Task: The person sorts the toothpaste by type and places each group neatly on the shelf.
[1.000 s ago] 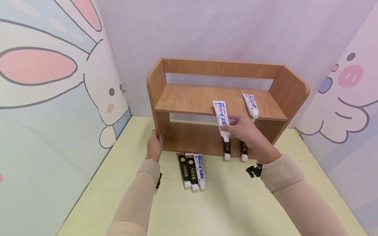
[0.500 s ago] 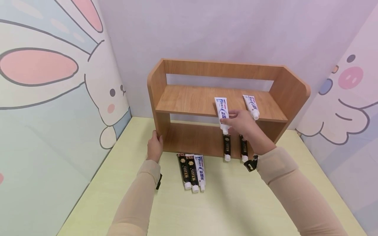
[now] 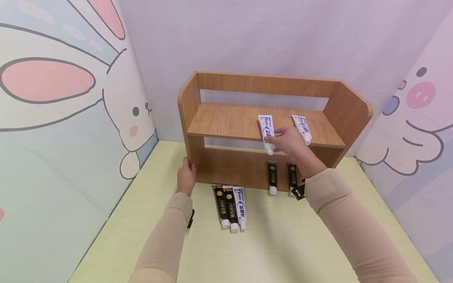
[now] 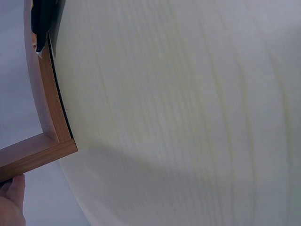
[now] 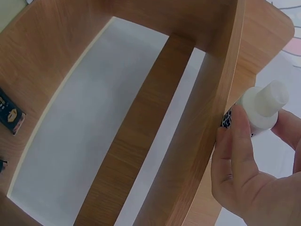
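My right hand (image 3: 288, 141) pinches a white-and-blue toothpaste tube (image 3: 267, 131) near its cap, thumb on one side and fingers on the other. The tube lies over the front edge of the upper board, cap toward me. In the right wrist view its white cap (image 5: 270, 101) sticks up between thumb and fingers. My left hand (image 3: 185, 177) holds the lower front of the wooden shelf's left side panel (image 3: 189, 118); the left wrist view shows only part of the hand (image 4: 11, 202) against the panel's outer face.
Another white toothpaste tube (image 3: 302, 129) lies to the right on the upper board. Below are two black tubes, one left (image 3: 272, 177) and one right (image 3: 292, 177). On the table (image 3: 226, 255), two black tubes (image 3: 226, 208) and a white tube (image 3: 240, 208) lie side by side before the shelf.
My right hand has moved up and slightly away from me with the white tube, bringing it onto the upper board's edge. The left hand keeps its place on the side panel.
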Motion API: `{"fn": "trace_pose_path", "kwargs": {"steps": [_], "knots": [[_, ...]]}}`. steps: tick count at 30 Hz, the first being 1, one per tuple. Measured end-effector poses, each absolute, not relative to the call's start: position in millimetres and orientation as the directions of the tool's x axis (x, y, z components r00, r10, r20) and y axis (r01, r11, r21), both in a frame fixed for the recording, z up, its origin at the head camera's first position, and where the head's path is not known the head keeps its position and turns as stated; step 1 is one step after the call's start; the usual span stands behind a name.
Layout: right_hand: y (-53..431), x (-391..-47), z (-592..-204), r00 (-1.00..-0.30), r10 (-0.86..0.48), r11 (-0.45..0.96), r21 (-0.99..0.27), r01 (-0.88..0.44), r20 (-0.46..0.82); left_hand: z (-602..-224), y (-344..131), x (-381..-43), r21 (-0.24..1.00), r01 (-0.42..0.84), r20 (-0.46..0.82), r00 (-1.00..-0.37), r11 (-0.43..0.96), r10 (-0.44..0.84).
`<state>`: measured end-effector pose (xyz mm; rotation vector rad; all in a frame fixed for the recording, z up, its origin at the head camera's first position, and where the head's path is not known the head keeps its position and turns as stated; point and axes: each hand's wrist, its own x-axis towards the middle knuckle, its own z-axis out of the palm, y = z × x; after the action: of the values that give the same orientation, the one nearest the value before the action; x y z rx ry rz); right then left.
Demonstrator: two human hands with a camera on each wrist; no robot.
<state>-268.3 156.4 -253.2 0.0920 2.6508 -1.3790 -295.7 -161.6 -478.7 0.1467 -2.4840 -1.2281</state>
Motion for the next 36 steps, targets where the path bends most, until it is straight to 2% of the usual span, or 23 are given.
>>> {"fn": "trace_pose_path", "kwargs": {"steps": [36], "knots": [[153, -293, -248, -0.987, 0.062, 0.591, -0.791, 0.157, -0.149, -475, -161, -291, 0.797, 0.069, 0.273, -0.928, 0.6, -0.255]]}}
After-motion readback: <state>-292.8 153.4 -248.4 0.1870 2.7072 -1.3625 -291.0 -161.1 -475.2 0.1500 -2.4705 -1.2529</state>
